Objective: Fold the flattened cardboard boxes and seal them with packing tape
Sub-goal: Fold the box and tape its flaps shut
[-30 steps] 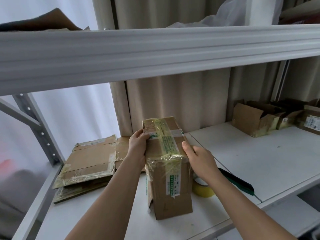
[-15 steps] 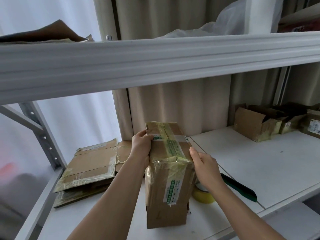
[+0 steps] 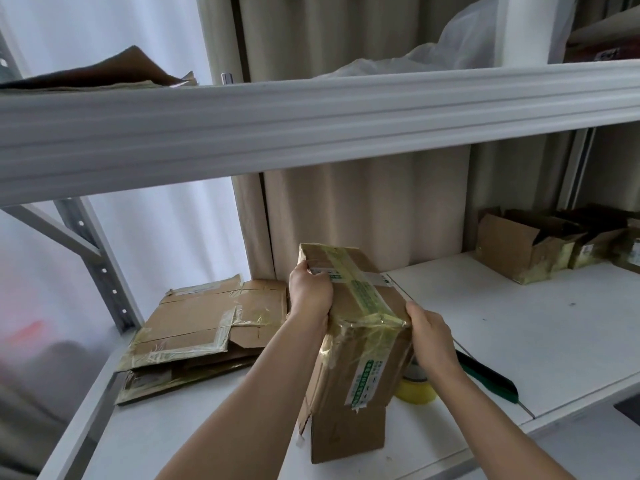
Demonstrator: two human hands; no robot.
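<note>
A folded cardboard box [image 3: 356, 341], wrapped in yellowish tape with green print, is tilted over the white shelf [image 3: 519, 323]. My left hand [image 3: 310, 292] grips its upper left edge, fingers curled over the top. My right hand [image 3: 427, 336] holds the right corner, thumb on the top edge. A flap hangs open at the box's lower end. Partly hidden behind the box lies a yellow roll of packing tape [image 3: 417, 389]. A pile of flattened cardboard boxes [image 3: 204, 327] lies on the shelf at the left.
A green-handled cutter [image 3: 488, 377] lies right of the tape roll. Several open boxes [image 3: 519, 247] stand at the back right. The upper shelf beam [image 3: 311, 126] crosses overhead, and a grey upright post [image 3: 100, 268] stands at the left.
Both hands have lifted the box and tipped it, its top leaning away to the left. The lower flap now hangs open near me.
</note>
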